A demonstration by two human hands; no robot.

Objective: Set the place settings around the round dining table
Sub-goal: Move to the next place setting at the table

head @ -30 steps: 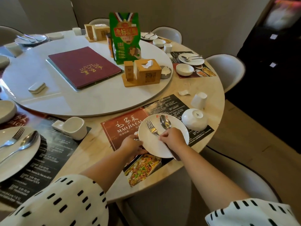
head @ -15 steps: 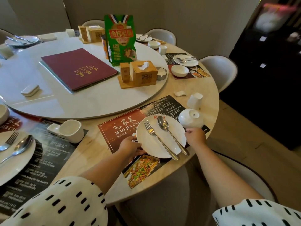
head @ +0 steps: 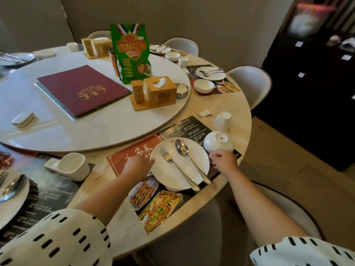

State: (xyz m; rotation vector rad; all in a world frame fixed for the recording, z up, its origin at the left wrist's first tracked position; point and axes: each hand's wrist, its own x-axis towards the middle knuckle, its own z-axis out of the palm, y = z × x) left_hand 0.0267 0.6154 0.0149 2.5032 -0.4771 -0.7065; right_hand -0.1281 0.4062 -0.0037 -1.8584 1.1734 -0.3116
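A white plate (head: 180, 166) lies on a printed placemat (head: 134, 150) at the table's near edge. A fork (head: 172, 164) and a spoon (head: 187, 156) rest side by side on it. My left hand (head: 137, 168), blurred, grips the plate's left rim. An upturned white bowl (head: 219, 143) stands just right of the plate. My right hand (head: 223, 160) is curled shut against the bowl's near side, with nothing visibly in it. Behind the bowl stand an upturned white cup (head: 222, 120) and a small spoon rest (head: 205, 112).
The white turntable (head: 86, 131) carries a maroon menu (head: 82, 89), a green bag (head: 132, 52) and a wooden tissue box (head: 160, 92). Other set places lie at the left (head: 11, 191) and far right (head: 210, 73). White chairs (head: 251, 81) ring the table.
My right hand left the cutlery on the plate and moved right to the upturned bowl. My left hand stayed at the plate's left rim and is blurred now.
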